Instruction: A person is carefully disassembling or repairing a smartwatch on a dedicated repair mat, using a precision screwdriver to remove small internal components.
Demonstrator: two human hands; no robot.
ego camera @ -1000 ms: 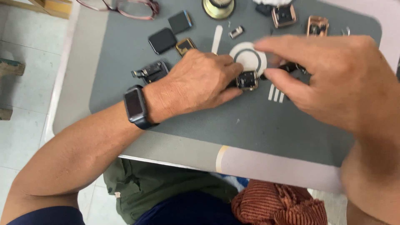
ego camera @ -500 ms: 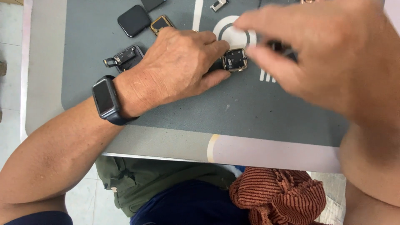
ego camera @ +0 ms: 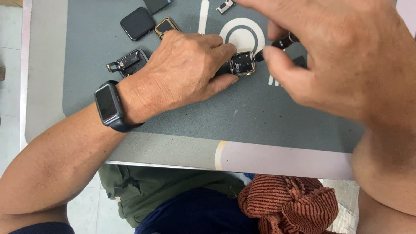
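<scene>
My left hand (ego camera: 186, 69) lies flat on a grey work mat (ego camera: 260, 117), its fingertips pinching a small open smartwatch case (ego camera: 242, 63) with a gold rim against the mat. My right hand (ego camera: 329, 56) hovers close above and to the right of the case, fingers closed around a thin dark tool (ego camera: 281, 42) whose tip points at the case. A dark smartwatch (ego camera: 108, 104) sits on my left wrist.
Loose watch parts lie at the mat's upper left: a black screen (ego camera: 137, 22), a gold-rimmed case (ego camera: 165, 26) and a dark module with a flex cable (ego camera: 128, 61). A rust-coloured ribbed cloth (ego camera: 290, 203) rests on my lap below the table edge.
The view has moved closer and shifted up the mat. My right hand has risen and come nearer the camera; the left hand keeps its hold on the watch case.
</scene>
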